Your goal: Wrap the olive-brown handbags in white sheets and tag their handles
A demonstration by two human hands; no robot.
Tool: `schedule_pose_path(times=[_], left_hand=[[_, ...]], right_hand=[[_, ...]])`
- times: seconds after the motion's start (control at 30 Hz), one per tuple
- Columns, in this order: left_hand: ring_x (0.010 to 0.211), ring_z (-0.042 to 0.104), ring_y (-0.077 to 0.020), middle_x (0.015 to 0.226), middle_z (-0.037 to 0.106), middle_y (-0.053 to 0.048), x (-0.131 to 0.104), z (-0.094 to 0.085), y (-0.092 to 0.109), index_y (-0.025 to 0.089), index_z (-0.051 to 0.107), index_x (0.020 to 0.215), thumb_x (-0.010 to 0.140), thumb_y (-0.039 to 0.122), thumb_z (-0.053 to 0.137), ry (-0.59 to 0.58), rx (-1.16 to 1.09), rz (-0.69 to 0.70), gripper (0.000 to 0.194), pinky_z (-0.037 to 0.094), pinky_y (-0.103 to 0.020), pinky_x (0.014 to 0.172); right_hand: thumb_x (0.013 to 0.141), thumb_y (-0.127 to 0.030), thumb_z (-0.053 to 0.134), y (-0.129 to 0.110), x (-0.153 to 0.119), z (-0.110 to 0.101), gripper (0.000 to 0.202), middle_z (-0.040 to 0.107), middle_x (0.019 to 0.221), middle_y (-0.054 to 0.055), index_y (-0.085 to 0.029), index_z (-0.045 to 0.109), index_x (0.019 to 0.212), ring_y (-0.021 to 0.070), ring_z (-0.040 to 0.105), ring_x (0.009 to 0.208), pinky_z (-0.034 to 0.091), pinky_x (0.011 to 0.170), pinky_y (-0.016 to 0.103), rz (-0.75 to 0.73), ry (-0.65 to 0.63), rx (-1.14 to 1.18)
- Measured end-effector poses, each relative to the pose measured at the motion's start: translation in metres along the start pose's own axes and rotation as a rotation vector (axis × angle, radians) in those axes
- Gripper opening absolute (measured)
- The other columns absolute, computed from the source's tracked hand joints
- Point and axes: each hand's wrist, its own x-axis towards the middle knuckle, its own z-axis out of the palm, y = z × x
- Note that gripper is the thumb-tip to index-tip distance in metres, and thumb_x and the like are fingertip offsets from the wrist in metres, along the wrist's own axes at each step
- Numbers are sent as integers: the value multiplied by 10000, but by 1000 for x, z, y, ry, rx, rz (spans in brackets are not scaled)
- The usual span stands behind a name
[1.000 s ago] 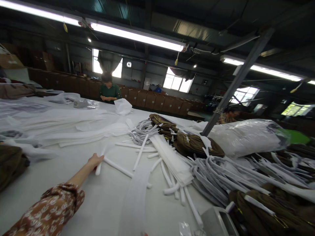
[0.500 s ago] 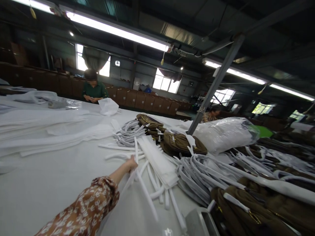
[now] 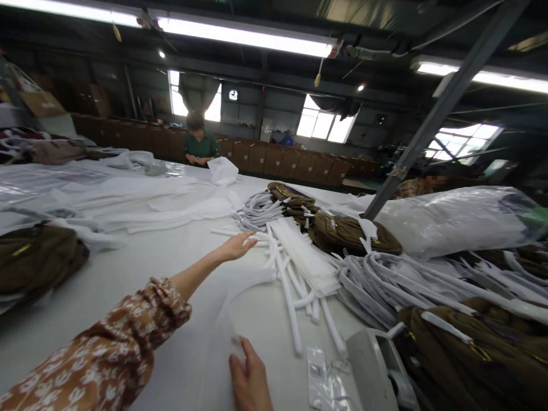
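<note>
The left hand [image 3: 238, 246] is open above the table [image 3: 154, 257], its fingers stretched near the white tubes [image 3: 291, 311]. The right hand [image 3: 252, 378] is beside the thin sheet [image 3: 220, 325], with thumb and finger near its edge; I cannot tell whether they grip it. The sheet reaches from this hand toward the tubes.

You have no legible lettering or number before you: the marks on the brown cartons [image 3: 272, 161], the dark marks on the white-faced wall fixture [image 3: 233, 95] and the faint marks on the plastic sack [image 3: 454, 225] are too small or blurred to read
</note>
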Motion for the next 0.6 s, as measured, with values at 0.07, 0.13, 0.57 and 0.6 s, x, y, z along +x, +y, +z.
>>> schedule_pose_path(times=[0.07, 0.13, 0.57, 0.6], left_hand=[[1246, 481, -312, 1322, 544, -158, -52, -35, -20, 183, 416, 1369, 833, 653, 478, 77, -79, -108, 715, 388, -407, 1027], [1180, 540, -300, 1265, 580, -155, -110, -56, -39, 185, 414, 1360, 823, 732, 389, 142, -162, -215, 768, 447, -407, 965], [802, 663, -217, 924, 707, -21, -179, -24, -91, 286, 317, 1376, 593, 446, 800, 380, -624, -221, 934, 549, -332, 726], [802, 661, -213, 904, 709, 8, -164, -25, -101, 314, 306, 1381, 624, 440, 776, 358, -536, -211, 900, 542, -330, 736]], right_hand=[[875, -412, 523, -25, -1, 0, 469, 600, 1289, 93, -172, 578, 1273, 259, 523, 1231, 380, 1071, 402, -87, -44, 113], [893, -445, 508, -51, -3, -2, 482, 581, 1316, 72, -194, 556, 1302, 227, 516, 1238, 366, 1079, 373, -183, -98, 187], [729, -463, 608, 14, -28, 75, 592, 616, 1276, 8, -328, 540, 1302, 294, 579, 1158, 449, 992, 452, -9, 74, -116], [703, -480, 622, 16, -30, 74, 627, 645, 1222, -62, -424, 489, 1313, 272, 631, 1071, 502, 920, 443, -35, 104, -162]])
